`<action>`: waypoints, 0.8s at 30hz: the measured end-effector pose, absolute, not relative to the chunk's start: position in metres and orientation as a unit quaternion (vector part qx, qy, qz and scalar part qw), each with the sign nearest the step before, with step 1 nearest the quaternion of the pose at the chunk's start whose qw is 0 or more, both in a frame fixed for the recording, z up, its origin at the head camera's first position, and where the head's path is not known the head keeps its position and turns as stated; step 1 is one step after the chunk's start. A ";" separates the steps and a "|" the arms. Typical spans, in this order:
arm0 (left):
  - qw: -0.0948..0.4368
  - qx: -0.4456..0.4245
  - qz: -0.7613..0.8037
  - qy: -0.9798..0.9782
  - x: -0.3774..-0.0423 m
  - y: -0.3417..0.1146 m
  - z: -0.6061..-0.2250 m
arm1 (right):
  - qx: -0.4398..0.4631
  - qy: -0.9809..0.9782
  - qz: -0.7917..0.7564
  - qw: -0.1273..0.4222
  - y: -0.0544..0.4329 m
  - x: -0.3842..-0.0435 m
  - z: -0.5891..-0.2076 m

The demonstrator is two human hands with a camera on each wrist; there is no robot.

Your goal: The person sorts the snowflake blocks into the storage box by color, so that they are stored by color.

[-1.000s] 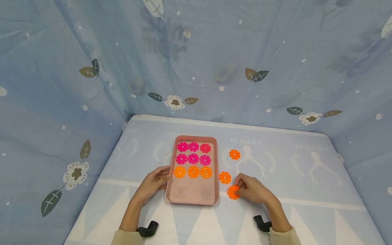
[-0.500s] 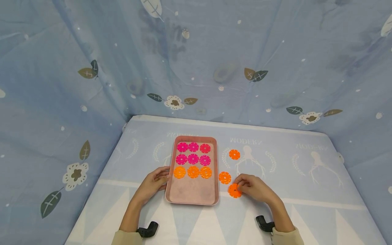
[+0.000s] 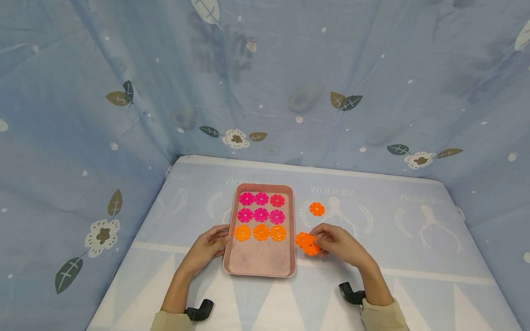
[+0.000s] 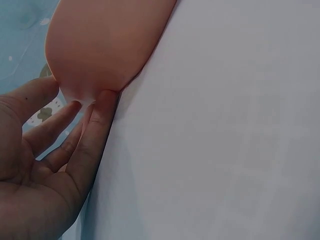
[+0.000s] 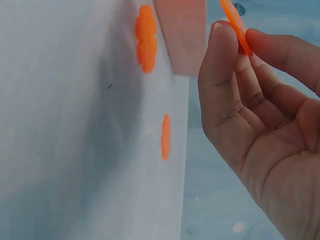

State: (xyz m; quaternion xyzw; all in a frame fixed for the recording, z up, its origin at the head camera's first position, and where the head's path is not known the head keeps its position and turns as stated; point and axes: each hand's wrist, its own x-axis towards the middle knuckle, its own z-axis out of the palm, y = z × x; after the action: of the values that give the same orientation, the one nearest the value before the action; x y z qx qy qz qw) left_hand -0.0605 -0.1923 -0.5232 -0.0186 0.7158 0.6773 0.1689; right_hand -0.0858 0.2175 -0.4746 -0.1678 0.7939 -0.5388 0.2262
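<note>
My right hand [image 3: 337, 243] pinches an orange snowflake disc [image 3: 310, 246], a notched plastic building piece, between thumb and forefinger. In the right wrist view this disc [image 5: 234, 20] is tilted, seen nearly edge-on above the table. It overlaps a second orange disc [image 3: 300, 238] beside the pink tray [image 3: 258, 262] in the head view. A third orange disc [image 3: 317, 209] lies farther back. My left hand [image 3: 207, 248] touches the tray's left side, its fingertips against the pink wall [image 4: 105, 45]. Inside the tray sit rows of magenta discs [image 3: 261, 214], a red disc [image 3: 277, 200] and yellow-orange discs [image 3: 261, 232].
A patterned cloth [image 3: 372, 220] covers the table, and blue curtains [image 3: 290, 69] stand behind and at both sides. The tray's front part is bare pink. Black devices [image 3: 200, 310] sit at both wrists.
My right hand has lifted the orange disc off the table and moved it up and left, over the second disc. The left hand and tray stay in place.
</note>
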 end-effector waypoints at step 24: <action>0.166 -0.019 0.678 0.716 -0.061 -0.192 -0.522 | -0.212 0.779 -0.548 0.220 0.129 -0.113 -0.449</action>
State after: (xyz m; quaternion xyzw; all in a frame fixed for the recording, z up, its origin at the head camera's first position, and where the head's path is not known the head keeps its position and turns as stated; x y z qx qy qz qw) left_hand -0.0605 -0.1918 -0.5216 -0.0193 0.7160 0.6777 0.1665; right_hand -0.1131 0.1285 -0.4494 -0.2116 0.7790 -0.5479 0.2196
